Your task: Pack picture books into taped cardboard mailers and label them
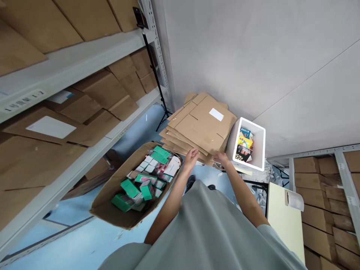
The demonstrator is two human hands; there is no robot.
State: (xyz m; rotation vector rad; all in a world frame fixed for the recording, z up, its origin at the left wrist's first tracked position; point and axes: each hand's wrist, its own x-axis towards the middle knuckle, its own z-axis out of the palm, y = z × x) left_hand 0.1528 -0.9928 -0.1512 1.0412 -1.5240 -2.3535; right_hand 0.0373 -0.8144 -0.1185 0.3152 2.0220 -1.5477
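The left hand (191, 159) and right hand (222, 158) curl at the near edge of the flattened cardboard stack (205, 122), spaced apart as suits its width; whether either grips, I cannot tell. The stack lies flat, presumably to save room, between an open carton (105, 198) of small boxes (129, 188) and a white bin (258, 144).

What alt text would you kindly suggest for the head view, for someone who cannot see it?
A person's left hand and right hand are at the near edge of a stack of flattened cardboard. An open carton of small boxes, many green, stands to the left, and a white bin of colourful items to the right.
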